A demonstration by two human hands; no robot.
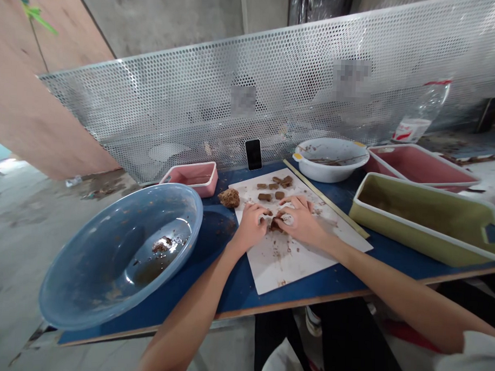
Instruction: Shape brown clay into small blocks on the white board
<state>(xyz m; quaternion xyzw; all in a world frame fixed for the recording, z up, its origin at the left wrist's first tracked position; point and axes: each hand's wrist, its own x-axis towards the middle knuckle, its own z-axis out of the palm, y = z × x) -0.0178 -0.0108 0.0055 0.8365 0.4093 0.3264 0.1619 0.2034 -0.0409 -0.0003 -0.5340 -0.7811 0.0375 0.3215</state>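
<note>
On a white board (pixel 269 273) smeared with brown crumbs, both my hands meet around a dark brown lump (pixel 276 224). My right hand (pixel 301 220) has its fingers closed on the lump. Just left of it, my left hand (pixel 252 223) is curled, its thumb and fingertips bent together; what they hold, if anything, is too small to tell. Beyond my hands lie several small brown blocks (pixel 265 197). A rough, crumbly brown clump (pixel 229 198) sits at the board's left edge.
A large blue basin (pixel 95 245) with murky liquid stands left. Behind are a small pink tub (pixel 210 181), a phone (pixel 253 154) and a perforated metal panel (pixel 185 97). Right are a yellowish strip (pixel 324 198), white basin (pixel 329 169), pink tub (pixel 430 178), green tub (pixel 416 229) and bottle (pixel 424 113).
</note>
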